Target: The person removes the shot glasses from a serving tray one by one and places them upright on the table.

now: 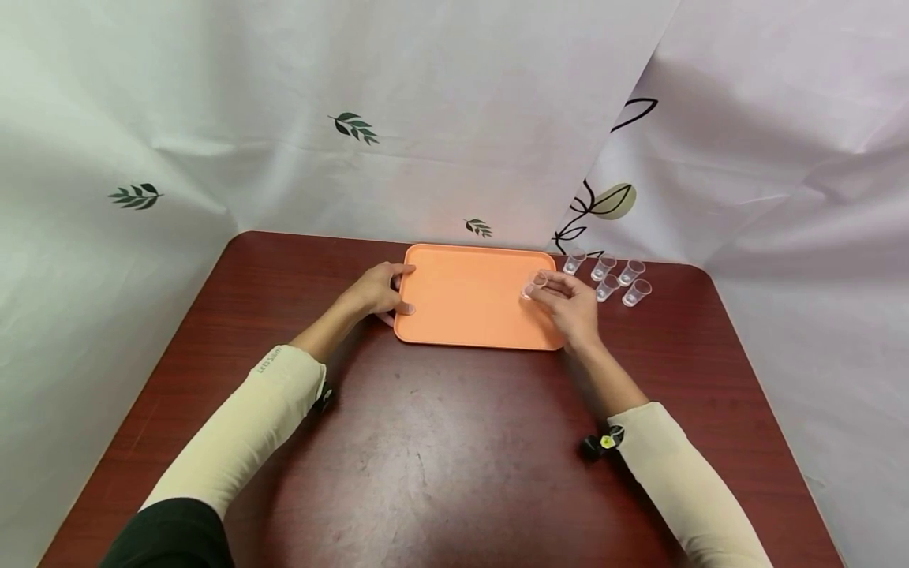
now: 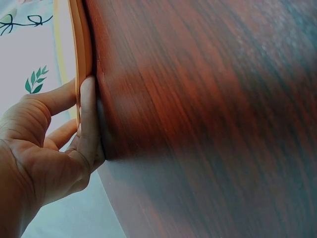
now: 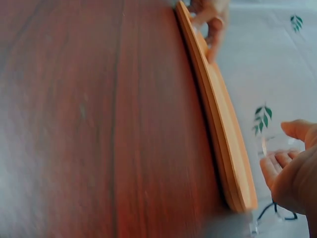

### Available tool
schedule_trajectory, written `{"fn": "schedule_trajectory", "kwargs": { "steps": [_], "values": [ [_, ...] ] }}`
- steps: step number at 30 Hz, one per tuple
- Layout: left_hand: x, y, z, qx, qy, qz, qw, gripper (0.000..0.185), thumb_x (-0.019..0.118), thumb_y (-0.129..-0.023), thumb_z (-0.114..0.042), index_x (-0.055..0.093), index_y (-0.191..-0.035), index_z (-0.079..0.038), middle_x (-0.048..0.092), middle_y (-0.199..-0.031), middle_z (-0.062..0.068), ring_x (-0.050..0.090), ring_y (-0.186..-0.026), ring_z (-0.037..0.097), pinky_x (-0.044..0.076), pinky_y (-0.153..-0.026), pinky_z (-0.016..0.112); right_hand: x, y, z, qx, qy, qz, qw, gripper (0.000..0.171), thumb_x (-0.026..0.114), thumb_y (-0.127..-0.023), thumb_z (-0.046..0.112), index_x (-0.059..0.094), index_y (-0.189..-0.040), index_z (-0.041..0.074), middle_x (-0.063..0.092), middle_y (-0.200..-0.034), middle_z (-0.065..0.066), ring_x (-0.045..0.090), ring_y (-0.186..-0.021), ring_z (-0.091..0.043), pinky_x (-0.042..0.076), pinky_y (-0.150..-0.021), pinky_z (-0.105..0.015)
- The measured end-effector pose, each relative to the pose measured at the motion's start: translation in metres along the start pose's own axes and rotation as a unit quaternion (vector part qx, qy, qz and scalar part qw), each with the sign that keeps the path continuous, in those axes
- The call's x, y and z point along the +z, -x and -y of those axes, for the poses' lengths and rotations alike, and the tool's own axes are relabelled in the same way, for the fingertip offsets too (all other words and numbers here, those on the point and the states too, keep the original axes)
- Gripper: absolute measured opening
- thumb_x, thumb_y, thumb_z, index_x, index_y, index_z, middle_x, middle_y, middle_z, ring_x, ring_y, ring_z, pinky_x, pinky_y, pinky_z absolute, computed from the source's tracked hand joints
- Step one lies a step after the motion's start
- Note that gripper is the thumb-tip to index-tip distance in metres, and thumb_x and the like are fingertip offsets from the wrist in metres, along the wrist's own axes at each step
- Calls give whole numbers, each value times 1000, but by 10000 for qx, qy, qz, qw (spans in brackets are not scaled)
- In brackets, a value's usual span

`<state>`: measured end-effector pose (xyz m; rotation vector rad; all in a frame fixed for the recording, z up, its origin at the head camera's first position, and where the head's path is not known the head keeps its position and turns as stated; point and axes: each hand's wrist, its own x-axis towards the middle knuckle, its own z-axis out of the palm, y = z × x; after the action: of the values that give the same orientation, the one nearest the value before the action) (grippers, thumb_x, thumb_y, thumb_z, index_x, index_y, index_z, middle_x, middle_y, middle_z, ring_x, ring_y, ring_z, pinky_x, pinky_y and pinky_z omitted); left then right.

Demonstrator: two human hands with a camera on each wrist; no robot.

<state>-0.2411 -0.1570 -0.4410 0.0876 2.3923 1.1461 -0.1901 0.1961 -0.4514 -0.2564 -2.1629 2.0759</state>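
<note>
An orange rectangular tray (image 1: 469, 300) lies near the table's far edge. At its left end my left hand (image 1: 375, 290) grips the rim; in the left wrist view, the thumb side lies over the tray's edge (image 2: 83, 39) and other fingers pass under it. Over the tray's right part, my right hand (image 1: 575, 309) pinches a small clear plastic cup (image 1: 534, 282) between thumb and fingers. The right wrist view has the right hand (image 3: 296, 171) beside the tray's near corner, the cup only faintly visible there.
Several more clear cups (image 1: 637, 293) stand upright right of the tray, close to the right hand. The dark red wooden table (image 1: 426, 442) ends at the back against a white curtain (image 1: 454, 118) with leaf prints.
</note>
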Motion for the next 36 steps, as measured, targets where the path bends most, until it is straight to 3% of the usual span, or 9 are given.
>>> {"fn": "schedule_trajectory", "kwargs": {
  "steps": [13,23,30,36],
  "values": [
    [0,0,1,-1,-51,-5,10000,95,87,-95,4,41,-176,-13,40,-150,23,70,-79,23,73,-61,35,-25,-22,-10,143,-359,-1042,9938,46,88,-93,-2,77,-138,-6,82,-107,4,76,-96,0,68,-89,-14],
    [0,0,0,-5,48,-37,10000,95,88,-93,5,42,-175,-12,41,-138,20,70,-78,23,73,-60,35,-26,-26,-14,318,-212,-1426,9890,50,83,-99,2,71,-148,-3,73,-145,-24,73,-121,-11,64,-107,-18],
    [1,-1,1,2,38,-43,10000,95,88,-93,5,43,-175,-12,41,-138,20,70,-78,23,73,-61,36,-26,-28,-17,352,-126,-1617,9861,53,81,-99,0,70,-150,-3,73,-148,-24,72,-125,-13,64,-112,-22],
    [0,-1,1,-20,-48,-47,10000,96,88,-94,4,42,-176,-15,38,-160,22,71,-79,24,73,-61,35,-26,-28,-18,482,247,-1762,9829,54,81,-99,2,70,-151,-1,73,-150,-21,69,-137,-22,62,-117,-24]
  ]
}}
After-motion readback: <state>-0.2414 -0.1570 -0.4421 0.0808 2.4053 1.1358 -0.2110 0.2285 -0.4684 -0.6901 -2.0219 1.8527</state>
